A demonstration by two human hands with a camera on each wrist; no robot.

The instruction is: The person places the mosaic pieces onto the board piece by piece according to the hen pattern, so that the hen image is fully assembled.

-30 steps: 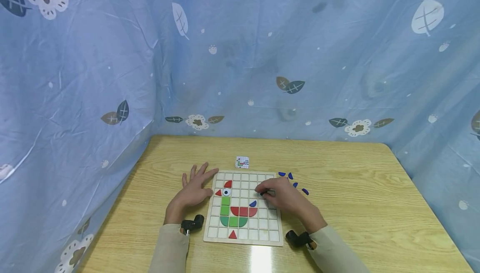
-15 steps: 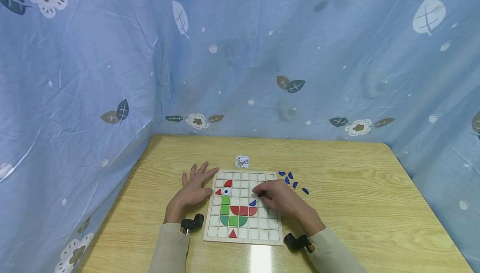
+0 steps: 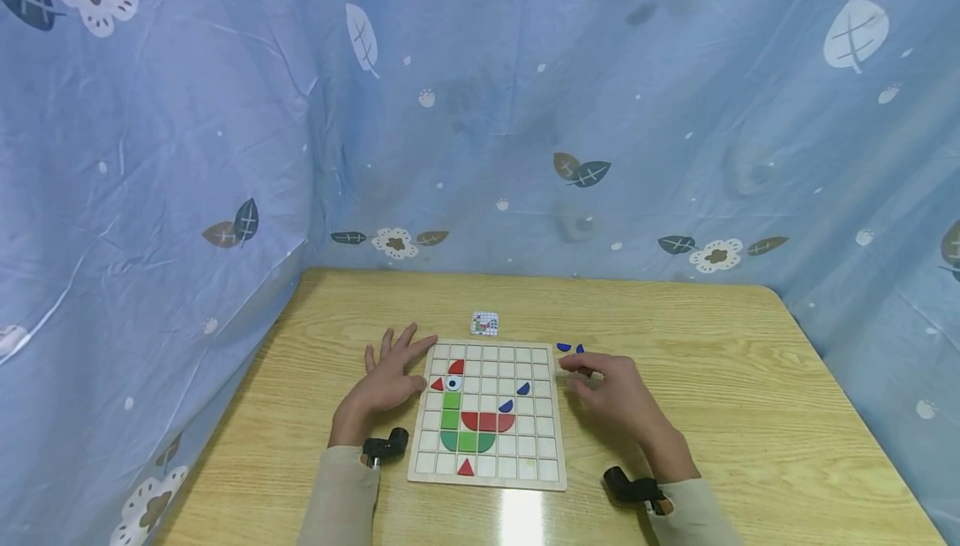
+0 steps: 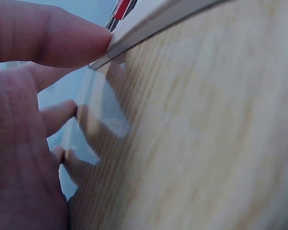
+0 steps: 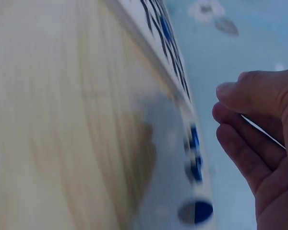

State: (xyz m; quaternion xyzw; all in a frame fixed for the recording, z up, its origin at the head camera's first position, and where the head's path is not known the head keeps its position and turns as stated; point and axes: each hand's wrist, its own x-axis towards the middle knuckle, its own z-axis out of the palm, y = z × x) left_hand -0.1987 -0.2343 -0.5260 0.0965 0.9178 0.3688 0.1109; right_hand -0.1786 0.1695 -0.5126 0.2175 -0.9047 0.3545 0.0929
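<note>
A white gridded board [image 3: 486, 469] lies on the table, its shape pieces forming a bird-like figure in red, green and blue. My left hand [image 3: 386, 383] rests at the board's left edge, fingers spread; in the left wrist view the thumb [image 4: 62, 36] touches that edge. Two blue half-round pieces [image 3: 523, 388] sit in the grid, right of centre. Just off the board's right side hovers my right hand [image 3: 611, 388], its fingers loosely bent and holding nothing visible. Loose blue pieces [image 3: 564, 348] lie beneath and beyond it; several [image 5: 203, 212] show in the right wrist view.
A small picture card [image 3: 484, 323] with a gridded figure lies behind the board. The wooden table [image 3: 720, 379] extends to the right. A blue patterned curtain [image 3: 480, 112] hangs around the back and sides.
My right hand has left a blue half-round piece on the board above the other one, and moved right to the loose blue pieces. The left hand stays in place.
</note>
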